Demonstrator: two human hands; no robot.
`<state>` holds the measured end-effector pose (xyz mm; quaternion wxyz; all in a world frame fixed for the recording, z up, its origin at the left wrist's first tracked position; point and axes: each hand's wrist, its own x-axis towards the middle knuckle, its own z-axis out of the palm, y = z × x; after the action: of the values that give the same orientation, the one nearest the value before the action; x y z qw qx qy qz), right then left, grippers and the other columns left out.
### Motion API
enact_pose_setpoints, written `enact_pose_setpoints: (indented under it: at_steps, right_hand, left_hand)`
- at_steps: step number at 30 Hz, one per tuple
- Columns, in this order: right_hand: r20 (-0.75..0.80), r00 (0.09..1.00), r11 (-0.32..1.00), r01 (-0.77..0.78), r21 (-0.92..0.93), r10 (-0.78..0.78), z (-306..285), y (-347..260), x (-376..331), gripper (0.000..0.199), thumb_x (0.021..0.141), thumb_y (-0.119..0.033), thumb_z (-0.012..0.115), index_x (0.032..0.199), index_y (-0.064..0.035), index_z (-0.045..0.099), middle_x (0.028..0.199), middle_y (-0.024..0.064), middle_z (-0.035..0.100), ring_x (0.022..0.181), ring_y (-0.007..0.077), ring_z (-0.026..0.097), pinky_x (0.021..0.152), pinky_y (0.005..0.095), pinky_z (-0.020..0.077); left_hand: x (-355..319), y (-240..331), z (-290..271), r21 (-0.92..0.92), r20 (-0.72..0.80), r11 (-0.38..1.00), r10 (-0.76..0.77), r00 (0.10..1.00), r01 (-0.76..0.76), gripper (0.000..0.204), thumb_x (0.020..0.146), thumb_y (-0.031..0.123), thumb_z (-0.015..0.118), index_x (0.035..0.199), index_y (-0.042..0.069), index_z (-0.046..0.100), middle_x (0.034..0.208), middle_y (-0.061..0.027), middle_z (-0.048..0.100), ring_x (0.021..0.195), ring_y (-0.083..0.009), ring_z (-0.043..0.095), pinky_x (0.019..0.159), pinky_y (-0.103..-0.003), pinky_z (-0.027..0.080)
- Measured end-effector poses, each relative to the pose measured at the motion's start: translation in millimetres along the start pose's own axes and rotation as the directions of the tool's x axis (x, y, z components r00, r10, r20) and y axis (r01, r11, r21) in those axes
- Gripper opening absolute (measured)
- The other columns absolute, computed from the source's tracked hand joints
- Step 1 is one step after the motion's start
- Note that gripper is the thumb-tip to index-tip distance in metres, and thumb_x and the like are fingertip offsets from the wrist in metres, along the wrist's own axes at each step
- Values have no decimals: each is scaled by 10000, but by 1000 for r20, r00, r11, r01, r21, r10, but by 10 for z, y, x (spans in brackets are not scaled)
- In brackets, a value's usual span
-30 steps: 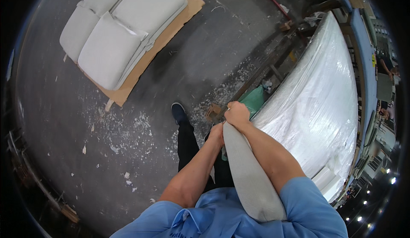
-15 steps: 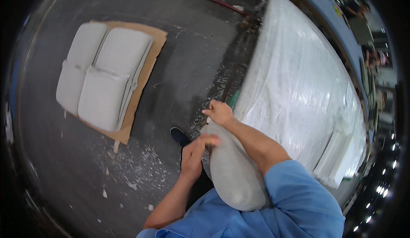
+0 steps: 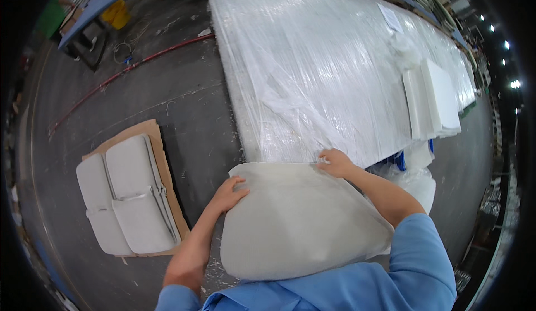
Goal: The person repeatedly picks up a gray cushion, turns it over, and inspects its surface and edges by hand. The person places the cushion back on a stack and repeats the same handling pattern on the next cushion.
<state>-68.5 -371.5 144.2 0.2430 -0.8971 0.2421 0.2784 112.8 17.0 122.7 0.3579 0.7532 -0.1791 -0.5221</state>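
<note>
A pale grey fabric-covered cushion [image 3: 301, 221] lies flat in front of my body, broad side up. Its near edge is against my blue shirt and its far edge meets the plastic-wrapped stack [image 3: 312, 71]. My left hand [image 3: 228, 195] grips the cushion's far left edge, fingers curled over the top. At the far right corner, my right hand [image 3: 336, 163] holds the rim between thumb and fingers. The cushion hides its own underside and whatever supports it.
Several similar cushions [image 3: 134, 160] are piled on a cardboard sheet [image 3: 162, 166] on the floor at left. White foam pieces [image 3: 438, 96] rest on the wrapped stack's right end. Beyond are a blue table [image 3: 106, 1], a yellow bin [image 3: 116, 14] and a red floor hose [image 3: 151, 57].
My view and body have turned right toward the wrapped stack. The cushion has gone from narrow side up to lying flat. My hands have moved apart to its far left edge and far right corner.
</note>
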Motion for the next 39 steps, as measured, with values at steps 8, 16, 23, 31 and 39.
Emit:
enact_pose_setpoints:
  at_steps: [8,16,23,31,39]
  right_hand:
    - [-101,963,955,228,-190,-249,507,-277,195,226,939,-293,705,1094,-133,673,1125,119,638,1231,323,569,983,506,469]
    - [-159,983,931,143,335,-93,596,-158,71,236,988,-302,645,998,-69,613,990,160,728,1002,419,688,854,532,511]
    - [-106,993,986,-32,161,49,853,-389,174,296,992,-343,586,991,-59,667,982,191,737,934,414,707,826,528,534]
    - [-212,977,994,26,103,-4,930,-341,291,207,927,-246,585,960,-70,689,984,205,743,926,407,719,817,526,553]
    - [-157,981,984,136,115,-117,824,-205,317,308,996,-358,576,1060,-75,679,1005,192,740,1004,419,702,873,521,545]
  left_hand:
    - [756,794,657,740,42,644,240,970,-191,569,883,322,792,1374,98,611,1293,-140,579,1259,-337,515,1059,-465,415]
    - [993,990,1050,665,16,727,215,977,-171,230,969,268,672,1084,83,600,984,-201,703,991,-402,671,857,-532,497]
    - [1192,808,1312,727,-163,668,395,904,-161,119,1018,209,513,1028,104,567,831,-194,717,795,-446,695,687,-568,513]
    - [1370,715,1301,652,-167,715,461,872,-253,132,993,186,482,1046,104,571,869,-192,731,829,-445,700,718,-571,517]
    - [1245,795,1096,682,-72,710,302,950,-174,243,1034,339,533,1055,103,589,916,-168,735,862,-433,697,754,-549,518]
